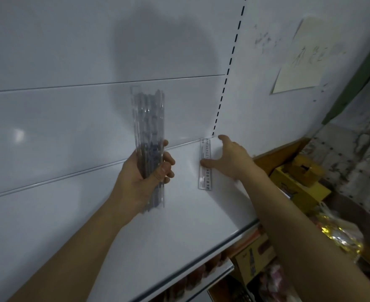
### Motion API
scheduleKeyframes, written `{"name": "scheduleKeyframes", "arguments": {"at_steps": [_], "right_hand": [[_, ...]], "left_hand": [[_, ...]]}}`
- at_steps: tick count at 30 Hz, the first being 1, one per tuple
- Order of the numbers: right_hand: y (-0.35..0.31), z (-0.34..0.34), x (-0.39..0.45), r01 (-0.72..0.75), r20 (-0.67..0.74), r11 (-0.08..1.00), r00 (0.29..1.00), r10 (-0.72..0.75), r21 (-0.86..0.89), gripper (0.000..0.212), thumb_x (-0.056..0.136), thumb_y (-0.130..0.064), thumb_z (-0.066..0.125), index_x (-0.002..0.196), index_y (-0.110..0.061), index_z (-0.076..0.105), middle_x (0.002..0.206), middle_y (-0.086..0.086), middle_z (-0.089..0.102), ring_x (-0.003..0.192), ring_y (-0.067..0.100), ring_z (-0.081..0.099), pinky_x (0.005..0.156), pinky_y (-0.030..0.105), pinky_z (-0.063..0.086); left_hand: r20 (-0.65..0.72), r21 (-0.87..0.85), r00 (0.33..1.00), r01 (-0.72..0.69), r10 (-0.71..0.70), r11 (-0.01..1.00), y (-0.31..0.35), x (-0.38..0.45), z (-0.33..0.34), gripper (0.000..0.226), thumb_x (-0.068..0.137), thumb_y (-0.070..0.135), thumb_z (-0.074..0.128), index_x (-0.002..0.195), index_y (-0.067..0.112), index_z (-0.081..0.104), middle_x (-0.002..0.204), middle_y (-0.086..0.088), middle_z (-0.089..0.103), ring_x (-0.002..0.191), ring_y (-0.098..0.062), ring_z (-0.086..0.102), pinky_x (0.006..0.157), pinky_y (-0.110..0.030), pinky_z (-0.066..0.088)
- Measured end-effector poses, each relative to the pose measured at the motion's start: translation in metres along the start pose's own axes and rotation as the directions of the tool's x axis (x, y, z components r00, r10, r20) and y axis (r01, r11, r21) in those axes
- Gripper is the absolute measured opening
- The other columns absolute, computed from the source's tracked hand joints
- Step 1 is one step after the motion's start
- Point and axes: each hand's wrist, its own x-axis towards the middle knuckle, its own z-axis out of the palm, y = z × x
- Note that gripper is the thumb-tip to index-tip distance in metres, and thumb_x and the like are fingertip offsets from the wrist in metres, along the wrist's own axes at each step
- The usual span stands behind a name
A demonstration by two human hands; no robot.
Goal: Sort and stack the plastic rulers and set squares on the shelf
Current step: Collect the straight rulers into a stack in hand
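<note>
Gripping a bundle of clear rulers, the left hand is seen above the white shelf, with the fingers and thumb curled round the lower half of the bundle. The bundle is held roughly upright, its top end raised against the white back panel and its bottom end hanging below the palm. How many rulers are in it cannot be told, since the clear plastic blurs together.

A single clear ruler is laid flat on the shelf to the right of the bundle, its far end at the back corner where the shelf meets the back panel. It is touched by the right hand: the thumb is pressed on its right edge about midway along, while the fingers are spread and reach toward the back corner. Nothing is gripped by this hand; its fingers are held fairly straight. The two hands are kept apart, with a strip of bare shelf between them.

A slotted upright with a dashed line of dark slots is seen running up from that corner. A pale paper note with handwriting is stuck to the panel at upper right. Yellow boxes are seen beyond the shelf's right end, and goods in packets, too blurred to name, are seen below the shelf's front lip.
</note>
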Motion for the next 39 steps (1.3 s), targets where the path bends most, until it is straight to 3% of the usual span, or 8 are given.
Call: {"name": "scheduleKeyframes", "arguments": {"at_steps": [6, 11, 17, 22, 27, 29, 34, 39], "right_hand": [[0.031, -0.021, 0.003, -0.048, 0.037, 0.985, 0.998, 0.043, 0.165, 0.088, 0.081, -0.042, 0.081, 0.152, -0.020, 0.034, 0.143, 0.009, 0.054, 0.126, 0.030, 0.056, 0.105, 0.044, 0.047], [0.044, -0.019, 0.002, 0.031, -0.157, 0.972, 0.988, 0.006, 0.231, 0.068, 0.079, -0.026, 0.084, 0.138, -0.024, 0.051, 0.122, 0.002, 0.068, 0.099, 0.020, 0.065, 0.084, 0.034, 0.053], [0.048, -0.024, 0.007, -0.089, -0.087, 0.977, 0.990, 0.108, 0.195, 0.059, 0.087, -0.025, 0.075, 0.141, -0.016, 0.052, 0.120, 0.006, 0.070, 0.108, 0.025, 0.064, 0.096, 0.039, 0.052], [0.054, -0.024, 0.008, -0.084, -0.130, 0.971, 0.985, 0.115, 0.225, 0.037, 0.092, -0.017, 0.070, 0.128, -0.017, 0.063, 0.111, 0.005, 0.074, 0.093, 0.020, 0.065, 0.074, 0.025, 0.048], [0.054, -0.030, 0.006, -0.094, -0.154, 0.915, 0.974, 0.166, 0.392, 0.029, 0.092, -0.012, 0.069, 0.119, -0.018, 0.070, 0.099, 0.002, 0.073, 0.074, 0.016, 0.064, 0.068, 0.028, 0.053], [0.043, -0.037, -0.004, -0.015, -0.162, 0.856, 0.980, 0.115, 0.517, 0.022, 0.093, -0.006, 0.065, 0.112, -0.014, 0.074, 0.084, 0.000, 0.068, 0.061, 0.013, 0.055, 0.059, 0.024, 0.049], [-0.006, -0.044, -0.044, 0.084, 0.035, 0.488, 0.973, -0.230, 0.869, 0.012, 0.093, 0.002, 0.063, 0.096, -0.006, 0.070, 0.077, 0.004, 0.068, 0.068, 0.018, 0.063, 0.063, 0.022, 0.056], [-0.040, -0.027, -0.063, 0.175, 0.105, 0.573, 0.901, -0.422, 0.800, 0.007, 0.090, -0.010, 0.071, 0.097, -0.011, 0.072, 0.084, 0.011, 0.071, 0.073, 0.020, 0.060, 0.071, 0.030, 0.051]], "left_hand": [[0.045, 0.148, 0.999, -0.004, -0.002, 0.989, 0.001, -0.004, 0.003, 0.041, 0.084, 0.025, 0.064, 0.124, 0.018, 0.058, 0.101, -0.006, 0.070, 0.079, -0.024, 0.069, 0.076, -0.042, 0.061], [0.039, 0.063, 0.998, 0.045, -0.047, 0.997, 0.001, -0.005, 0.002, 0.040, 0.089, 0.023, 0.062, 0.127, 0.014, 0.055, 0.105, -0.007, 0.070, 0.082, -0.028, 0.069, 0.073, -0.044, 0.061], [0.022, 0.051, 0.998, 0.054, -0.055, 0.997, 0.002, -0.005, -0.001, 0.039, 0.088, 0.025, 0.061, 0.126, 0.015, 0.056, 0.105, -0.007, 0.071, 0.083, -0.027, 0.069, 0.074, -0.045, 0.060], [0.021, 0.062, 0.998, 0.066, -0.067, 0.996, 0.002, -0.004, 0.001, 0.034, 0.093, 0.021, 0.060, 0.126, 0.015, 0.056, 0.105, -0.007, 0.071, 0.083, -0.028, 0.070, 0.075, -0.048, 0.061], [0.013, 0.048, 0.997, 0.077, -0.078, 0.996, 0.002, -0.004, 0.001, 0.035, 0.093, 0.020, 0.060, 0.127, 0.014, 0.056, 0.105, -0.008, 0.071, 0.084, -0.029, 0.070, 0.076, -0.048, 0.061], [0.010, 0.017, 0.996, 0.090, -0.090, 0.996, 0.002, -0.004, 0.001, 0.040, 0.089, 0.025, 0.062, 0.127, 0.013, 0.056, 0.106, -0.008, 0.071, 0.084, -0.029, 0.070, 0.076, -0.049, 0.061], [0.026, -0.152, 0.984, 0.177, -0.175, 0.972, 0.000, -0.005, 0.000, 0.041, 0.089, 0.020, 0.062, 0.128, 0.009, 0.056, 0.108, -0.012, 0.070, 0.087, -0.033, 0.070, 0.076, -0.047, 0.059], [0.075, -0.192, 0.963, 0.268, -0.258, 0.944, 0.002, -0.006, -0.002, 0.044, 0.088, 0.024, 0.062, 0.129, 0.009, 0.056, 0.114, -0.015, 0.070, 0.098, -0.037, 0.071, 0.084, -0.053, 0.058]]}}
